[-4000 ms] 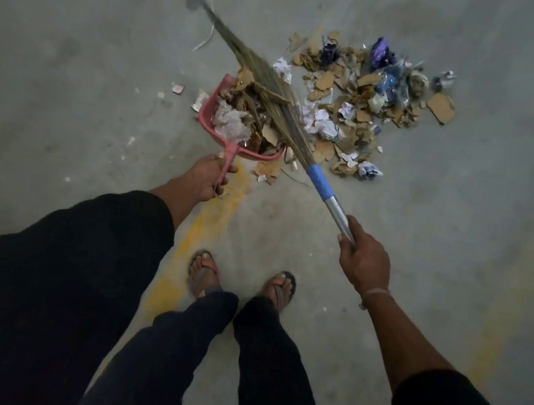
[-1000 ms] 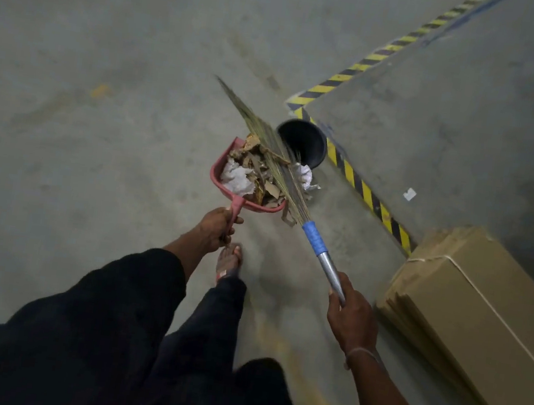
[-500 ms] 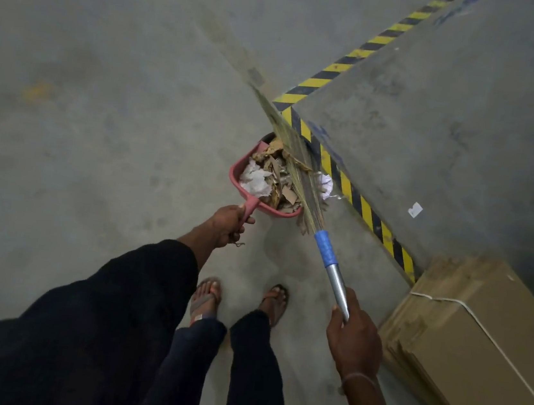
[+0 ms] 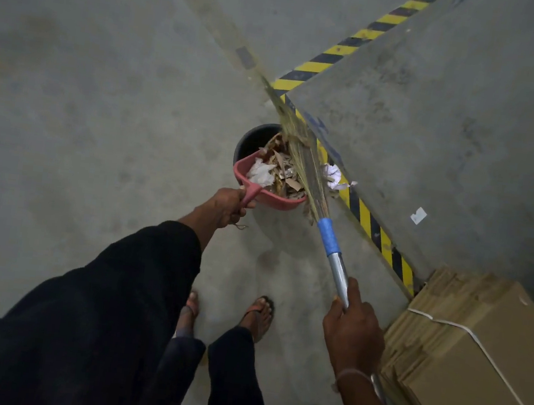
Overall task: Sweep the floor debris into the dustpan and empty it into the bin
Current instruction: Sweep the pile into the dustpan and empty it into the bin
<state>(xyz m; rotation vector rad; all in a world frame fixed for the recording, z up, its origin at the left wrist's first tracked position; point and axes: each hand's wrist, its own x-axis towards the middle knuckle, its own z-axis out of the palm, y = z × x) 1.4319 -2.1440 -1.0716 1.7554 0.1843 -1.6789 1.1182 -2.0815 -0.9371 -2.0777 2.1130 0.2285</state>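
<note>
So my pink dustpan (image 4: pixel 279 200) is loaded with debris (image 4: pixel 281 173), torn cardboard scraps plus a crumpled white paper wad, and it sits right over the black bin (image 4: pixel 253 138), covering most of its mouth; only a dark sliver of the bin's inside shows and I can't tell what's in there. A second paper wad (image 4: pixel 332 175) sits past the bristles, over the yellow-black hazard stripe (image 4: pixel 363 214). Compared with half a second ago, the bin's dark mouth shows behind the pan where I couldn't see it, and the pan is still full, nothing tipped out. Compared with four seconds ago, the big pile on the floor is out of view entirely. My left hand (image 4: pixel 226 207) is wrapped round the dustpan handle with the arm stretched forward in its black sleeve (image 4: pixel 105 300). My right hand (image 4: pixel 352 330) is curled round the metal shaft of the grass broom (image 4: pixel 328 237), whose bristles lie across the pan's load. The hands are well apart. A tied cardboard bundle (image 4: pixel 482 356) sits at my right.
</note>
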